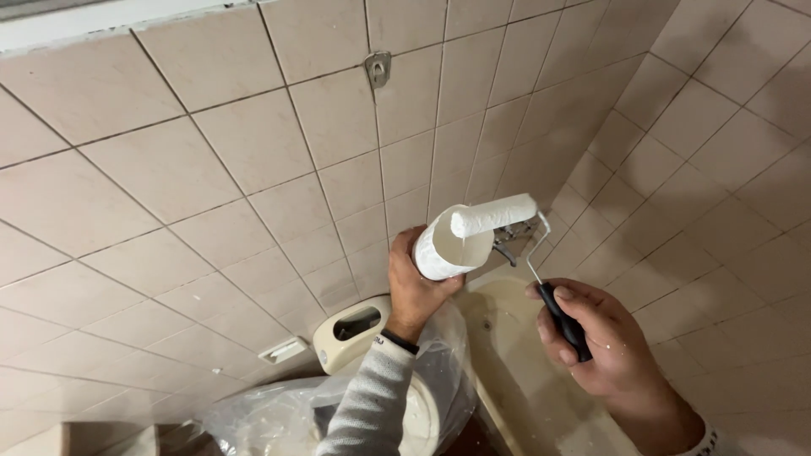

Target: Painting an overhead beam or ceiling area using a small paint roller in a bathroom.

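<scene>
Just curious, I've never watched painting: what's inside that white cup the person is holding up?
The white cup in the left hand shows white paint coating its inner wall. The roller covers its rim; the bottom is hidden.

Surroundings: tiled bathroom corner

Beige wall tiles (211, 169) cover both walls; a metal bracket (378, 69) is fixed high up. A plastic-wrapped toilet (355, 333) stands below, beside a cream bathtub (515, 355) with a metal tap (507, 241).

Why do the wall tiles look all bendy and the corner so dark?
Head view: the wide lens curves the beige wall tiles; the far corner lies in shadow; the white paint roller and white paint cup are sharp, brightly lit, without glare.
</scene>
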